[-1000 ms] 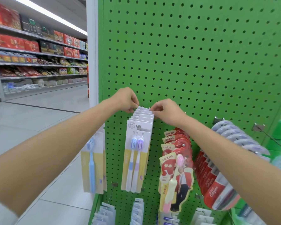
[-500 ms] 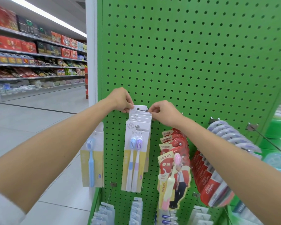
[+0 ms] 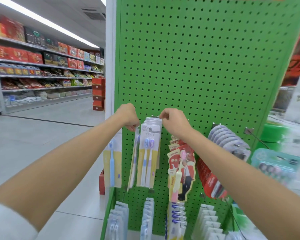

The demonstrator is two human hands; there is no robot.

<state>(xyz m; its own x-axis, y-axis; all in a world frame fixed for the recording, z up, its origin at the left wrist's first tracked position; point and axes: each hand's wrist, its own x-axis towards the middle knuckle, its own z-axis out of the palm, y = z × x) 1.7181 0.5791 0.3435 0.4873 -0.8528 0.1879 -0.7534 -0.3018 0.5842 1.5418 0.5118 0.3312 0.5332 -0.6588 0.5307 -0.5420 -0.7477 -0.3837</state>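
Observation:
A row of two-brush toothbrush packs (image 3: pixel 148 153) hangs on a hook on the green pegboard (image 3: pixel 197 66). My left hand (image 3: pixel 128 116) pinches the top of one toothbrush pack (image 3: pixel 133 167), which hangs edge-on just left of the row, apart from the hook. At the back of the row, my right hand (image 3: pixel 173 120) pinches the top edge of the rear packs, close to the board.
Red Canban brush packs (image 3: pixel 180 170), Colgate packs (image 3: pixel 210 179) and blister packs (image 3: pixel 227 137) hang to the right. A single blue brush pack (image 3: pixel 112 161) hangs at the left edge. More packs hang below. An aisle floor (image 3: pixel 42 135) and stocked shelves (image 3: pixel 42 75) lie left.
My left hand has moved left and down, taking one pack out beside the row, where it now hangs edge-on. My right hand stays at the rear packs' tops.

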